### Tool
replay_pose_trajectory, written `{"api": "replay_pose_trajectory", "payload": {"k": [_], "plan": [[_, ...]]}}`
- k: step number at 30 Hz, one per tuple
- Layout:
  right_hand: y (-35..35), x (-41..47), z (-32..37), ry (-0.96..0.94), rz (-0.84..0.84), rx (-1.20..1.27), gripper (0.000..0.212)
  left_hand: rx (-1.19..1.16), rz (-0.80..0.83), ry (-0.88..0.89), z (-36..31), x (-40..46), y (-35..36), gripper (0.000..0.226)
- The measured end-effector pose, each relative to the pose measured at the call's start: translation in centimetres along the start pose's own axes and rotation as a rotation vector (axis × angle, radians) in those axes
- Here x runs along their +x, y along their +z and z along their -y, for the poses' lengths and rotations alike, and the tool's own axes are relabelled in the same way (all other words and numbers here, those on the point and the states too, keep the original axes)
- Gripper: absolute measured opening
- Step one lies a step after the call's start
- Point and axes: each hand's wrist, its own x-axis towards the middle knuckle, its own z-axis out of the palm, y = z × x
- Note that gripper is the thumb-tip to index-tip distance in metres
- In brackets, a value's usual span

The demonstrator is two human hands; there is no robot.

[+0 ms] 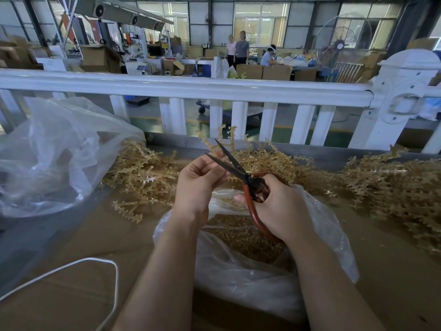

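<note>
Gold plastic sprig [226, 134], light and springy by my judgement, pinched low by my left hand [198, 181]; my right hand [280, 207] grips red-handled scissors [248, 179], blades apart, pointing 11 o'clock.

No writing can be read; labels on the far cardboard boxes [276, 72], if any, are too blurred to tell.

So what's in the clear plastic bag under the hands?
Small tan plastic bits heaped in the clear plastic bag. The right hand and red scissors cover part; the bottom is hidden.
</note>
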Motion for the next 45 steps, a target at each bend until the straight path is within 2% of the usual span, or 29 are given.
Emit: {"api": "replay_pose_trajectory", "payload": {"k": [13, 17, 22, 27, 37, 45], "plan": [[-0.26, -0.43, 0.31, -0.059, -0.116, -0.121, 0.052, -0.043, -0.014, 0.019, 0.29, -0.02, 0.07, 0.022], [-0.17, -0.53, 0.22, -0.073, -0.136, -0.107, 0.062, -0.057, -0.005, 0.016, 0.34, -0.04, 0.05, 0.021], [0.04, -0.36, 0.02, -0.054, -0.119, -0.090, 0.061, -0.080, -0.014, 0.007, 0.35, -0.01, 0.02, 0.021], [-0.01, -0.40, -0.03, -0.072, -0.140, -0.126, 0.070, -0.055, -0.003, 0.004, 0.32, 0.00, -0.22, 0.019], [-0.25, -0.40, 0.08, -0.094, -0.152, -0.126, 0.064, 0.026, 0.062, -0.020, 0.28, -0.11, -0.34, 0.029], [-0.22, -0.53, 0.23, -0.110, -0.195, -0.113, 0.068, -0.034, 0.089, -0.044, 0.36, -0.07, -0.28, 0.021]]}}
